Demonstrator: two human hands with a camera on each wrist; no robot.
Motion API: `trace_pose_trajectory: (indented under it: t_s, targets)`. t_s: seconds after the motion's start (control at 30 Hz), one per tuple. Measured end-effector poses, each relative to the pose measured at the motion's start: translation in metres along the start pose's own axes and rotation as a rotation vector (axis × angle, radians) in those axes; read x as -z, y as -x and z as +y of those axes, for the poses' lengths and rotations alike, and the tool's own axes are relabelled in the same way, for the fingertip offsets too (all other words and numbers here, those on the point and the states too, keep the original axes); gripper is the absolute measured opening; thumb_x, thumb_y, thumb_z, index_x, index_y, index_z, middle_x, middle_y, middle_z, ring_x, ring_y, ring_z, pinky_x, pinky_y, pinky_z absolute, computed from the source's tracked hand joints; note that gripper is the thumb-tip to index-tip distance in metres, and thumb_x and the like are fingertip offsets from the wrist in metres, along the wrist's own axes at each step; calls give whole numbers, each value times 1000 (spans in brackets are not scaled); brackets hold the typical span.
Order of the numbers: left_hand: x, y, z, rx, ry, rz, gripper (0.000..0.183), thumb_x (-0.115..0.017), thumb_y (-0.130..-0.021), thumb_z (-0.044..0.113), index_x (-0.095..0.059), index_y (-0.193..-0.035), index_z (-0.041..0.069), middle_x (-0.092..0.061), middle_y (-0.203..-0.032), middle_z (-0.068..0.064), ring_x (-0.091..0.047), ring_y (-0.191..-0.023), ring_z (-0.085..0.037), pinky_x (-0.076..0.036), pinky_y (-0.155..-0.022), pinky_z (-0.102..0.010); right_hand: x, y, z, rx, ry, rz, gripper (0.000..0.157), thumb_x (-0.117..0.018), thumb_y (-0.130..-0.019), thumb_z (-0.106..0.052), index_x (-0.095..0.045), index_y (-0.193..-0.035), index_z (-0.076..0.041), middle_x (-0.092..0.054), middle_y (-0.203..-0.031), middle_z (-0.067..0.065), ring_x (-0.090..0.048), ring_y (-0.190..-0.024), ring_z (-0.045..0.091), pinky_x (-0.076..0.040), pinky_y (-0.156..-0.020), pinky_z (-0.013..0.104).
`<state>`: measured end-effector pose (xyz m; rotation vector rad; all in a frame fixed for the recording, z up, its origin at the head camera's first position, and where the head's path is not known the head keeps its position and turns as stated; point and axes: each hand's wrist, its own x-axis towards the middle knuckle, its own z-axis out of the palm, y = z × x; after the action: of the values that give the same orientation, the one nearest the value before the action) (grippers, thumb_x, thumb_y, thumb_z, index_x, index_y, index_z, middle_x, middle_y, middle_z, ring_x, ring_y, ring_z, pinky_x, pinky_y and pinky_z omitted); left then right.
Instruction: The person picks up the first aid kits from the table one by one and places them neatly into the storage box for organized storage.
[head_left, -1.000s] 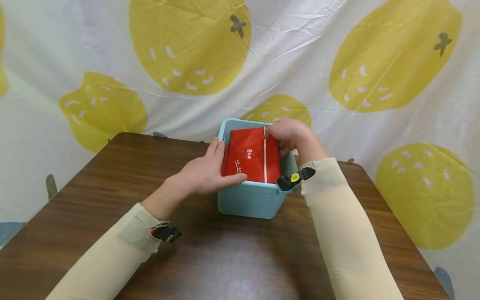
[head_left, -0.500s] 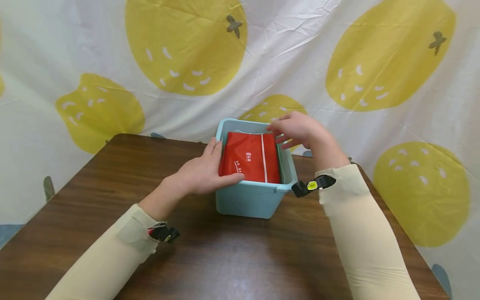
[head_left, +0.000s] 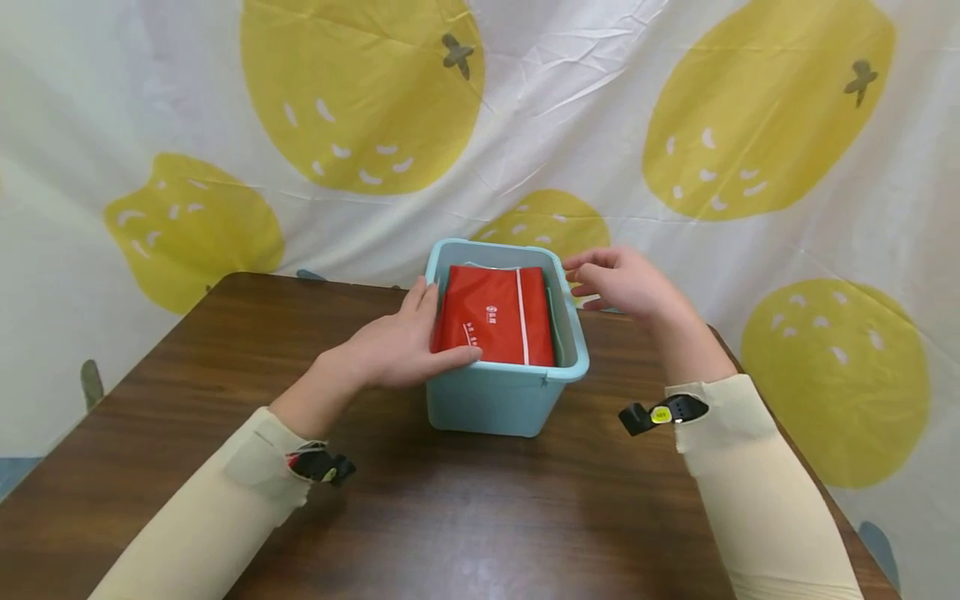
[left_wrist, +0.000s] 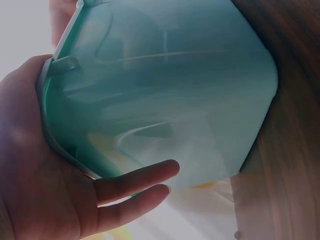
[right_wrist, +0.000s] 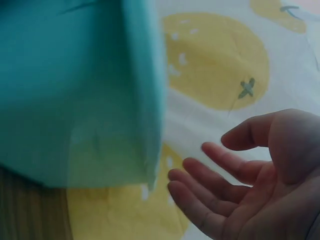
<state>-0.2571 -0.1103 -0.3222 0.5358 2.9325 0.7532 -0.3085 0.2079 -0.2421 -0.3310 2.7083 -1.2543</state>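
Observation:
A light blue plastic bin (head_left: 486,404) stands upright on the table. Inside it lies a red pouch (head_left: 491,317) with white lettering and a white stripe. My left hand (head_left: 390,346) rests against the bin's near left corner, its thumb stretched along the front rim and its fingers on the left side. The left wrist view shows two straight fingers (left_wrist: 137,180) beside the bin's outer wall. My right hand (head_left: 622,279) hovers just right of the bin's far right corner, holding nothing, its fingers loosely bent and apart from the rim in the right wrist view.
The dark brown wooden table (head_left: 480,517) extends around the bin. Behind it hangs a white cloth (head_left: 555,100) printed with yellow lemons. Each wrist carries a black strap with a small camera, the right one (head_left: 660,414) near the bin's right side.
My right hand has let go of the red pouch, lifted out of the bin and moved right, beyond the rim. The left hand keeps its place at the bin's corner.

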Motion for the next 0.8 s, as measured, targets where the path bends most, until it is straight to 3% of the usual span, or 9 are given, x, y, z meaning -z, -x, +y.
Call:
trace_pose_trajectory:
  t_s: [0.33,0.43,0.53,0.67,0.8]
  targets:
    - [9,2,-8,-27,-3,-25,125,-59,-94,82,-5,-176,4,-7,-185,-14,-45,-156,-41,-53,-117,-56,3,13,38,77,23,102,45,-49,-112,-23,-63,-149,-2,-65,-149,20,-67,-123,27,-57,-89,16]
    - [12,3,-11,-38,0,-23,123,-57,-94,82,-7,-176,5,-10,-184,-13,-45,-155,-40,-52,-118,-56,2,16,45,105,18,109,45,-53,-113,-26,-62,-150,-3,-65,-151,18,-65,-121,21,-57,-90,16]
    - [14,3,-14,-59,-12,-7,117,-57,-96,80,-14,-176,8,-18,-181,-11,-48,-152,-39,-54,-116,-57,0,20,49,142,80,116,47,-57,-113,-32,-62,-152,-5,-66,-151,17,-65,-124,26,-57,-100,29]
    - [17,2,-19,-86,-26,19,105,-55,-98,77,-25,-174,12,-28,-176,-9,-51,-149,-36,-56,-112,-58,-2,28,55,189,225,107,55,-58,-113,-43,-59,-156,-7,-63,-155,17,-64,-138,38,-53,-113,55]
    - [21,2,-26,-112,-59,46,94,-53,-101,76,-35,-171,17,-36,-173,-7,-53,-146,-33,-56,-110,-58,-5,36,59,211,381,76,68,-56,-112,-52,-48,-165,-9,-48,-169,19,-48,-155,45,-42,-123,67]
